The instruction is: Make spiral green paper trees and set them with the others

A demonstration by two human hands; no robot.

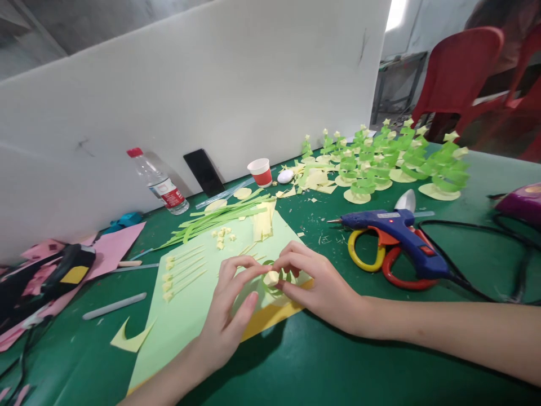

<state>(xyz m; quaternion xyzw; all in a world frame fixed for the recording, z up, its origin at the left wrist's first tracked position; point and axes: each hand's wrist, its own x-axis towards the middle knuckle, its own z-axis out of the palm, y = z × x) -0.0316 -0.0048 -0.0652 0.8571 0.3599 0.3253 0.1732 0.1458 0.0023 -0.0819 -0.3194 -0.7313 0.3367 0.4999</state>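
Observation:
My right hand (315,279) pinches a small green paper spiral (267,288) topped with a pale yellow paper piece (271,278), low over the paper sheet. My left hand (232,296) reaches in from the other side. Its index fingertip meets the spiral's top, while its thumb stands apart; part of the spiral is hidden by my fingers. Underneath lies a light green paper sheet (186,321) with a yellow edge. On it are thin paper sticks with stars on their ends (168,279), loose paper stars (220,239) and pale yellow strips (264,221).
A blue glue gun (397,225) rests over scissors (367,260) at the right, its cable trailing. Finished paper spiral trees (363,183) crowd the back right. A bottle (169,192), phone (204,172), paper cup (261,173) and green strips (215,219) lie along the white partition (236,84).

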